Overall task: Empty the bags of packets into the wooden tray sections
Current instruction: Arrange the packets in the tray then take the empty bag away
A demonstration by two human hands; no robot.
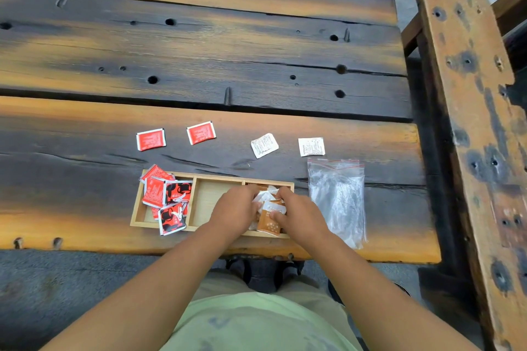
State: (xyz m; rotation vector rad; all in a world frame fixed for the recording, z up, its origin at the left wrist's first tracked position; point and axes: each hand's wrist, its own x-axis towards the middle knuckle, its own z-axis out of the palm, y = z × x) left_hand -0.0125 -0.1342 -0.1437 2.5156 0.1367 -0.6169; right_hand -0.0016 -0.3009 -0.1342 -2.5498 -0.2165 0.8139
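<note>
A three-section wooden tray (219,177) lies near the table's front edge. Its left section holds several red packets (166,198), some sticking over the rim. The middle section shows bare wood. In the right section lie several orange and white packets (271,215). My left hand (235,212) and my right hand (299,215) are both over that right section, fingers curled on the packets from either side. An empty clear zip bag (338,198) lies flat just right of the tray.
Beyond the tray, two red packets (151,139) (201,132) and two white packets (264,145) (311,147) lie singly on the dark plank table (199,51). A wooden bench (467,94) stands along the table's right side.
</note>
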